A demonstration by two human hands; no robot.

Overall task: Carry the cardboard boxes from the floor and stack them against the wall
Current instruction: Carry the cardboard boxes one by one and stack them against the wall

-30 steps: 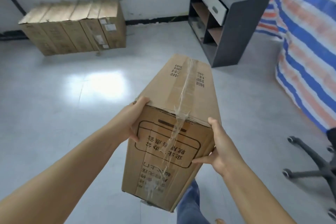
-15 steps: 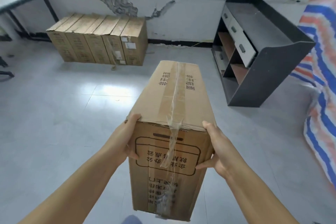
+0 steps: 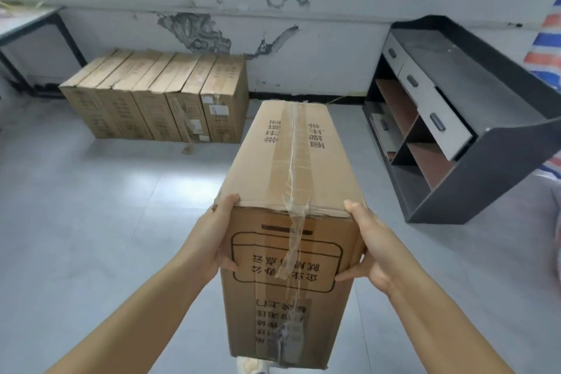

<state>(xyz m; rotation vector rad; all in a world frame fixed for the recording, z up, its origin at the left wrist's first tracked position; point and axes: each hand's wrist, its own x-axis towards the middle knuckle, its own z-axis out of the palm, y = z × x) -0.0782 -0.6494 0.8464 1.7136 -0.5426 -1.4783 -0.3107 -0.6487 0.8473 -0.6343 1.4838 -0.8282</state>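
I carry a long taped cardboard box (image 3: 291,179) in front of me, off the floor, its near end facing me with black printed text. My left hand (image 3: 212,240) grips its left near edge, thumb on the end face and fingers round the side. On the opposite edge my right hand (image 3: 368,247) holds it the same way. A row of several cardboard boxes (image 3: 161,100) stands side by side on the floor against the far wall, ahead and to the left.
A black shelf unit (image 3: 473,136) with grey drawers lies tipped on the floor at the right. A dark-framed table (image 3: 36,27) stands at the far left by the wall. A striped tarp (image 3: 546,48) hangs at the right edge. Grey tiled floor (image 3: 106,206) lies between me and the row.
The view has turned toward the wall and come closer: the row of boxes and the shelf unit look larger and more central. Both hands keep the same grip on the box.
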